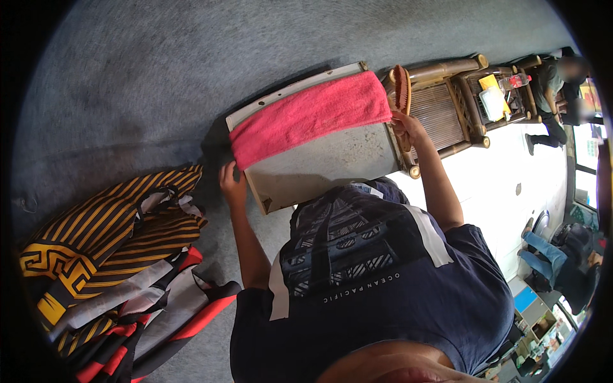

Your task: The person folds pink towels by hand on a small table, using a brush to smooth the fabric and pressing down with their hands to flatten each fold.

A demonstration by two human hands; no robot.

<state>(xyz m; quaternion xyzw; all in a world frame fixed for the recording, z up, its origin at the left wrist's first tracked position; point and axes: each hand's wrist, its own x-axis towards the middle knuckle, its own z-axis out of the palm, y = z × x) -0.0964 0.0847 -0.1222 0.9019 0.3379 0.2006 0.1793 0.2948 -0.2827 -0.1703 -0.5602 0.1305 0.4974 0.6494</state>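
Observation:
A pink towel (313,113), folded into a long strip, lies across the far part of a small grey-topped table (332,159) with pale edges. My right hand (407,127) is at the towel's right end, its fingers closed on the near corner. At the other end, my left hand (232,185) is beside the towel's near left corner, fingers slightly apart and the thumb close to the cloth. Whether that thumb touches the towel is hard to see. A brown brush (401,89) with reddish-brown bristles stands on edge just beyond my right hand.
Bamboo furniture (440,112) with slatted tops adjoins the table on the right, bearing a bottle (514,81) and a yellow packet (490,85). Striped black-and-yellow cloth (121,223) and red, black and grey cloth (172,319) lie at left. People (550,96) sit farther right.

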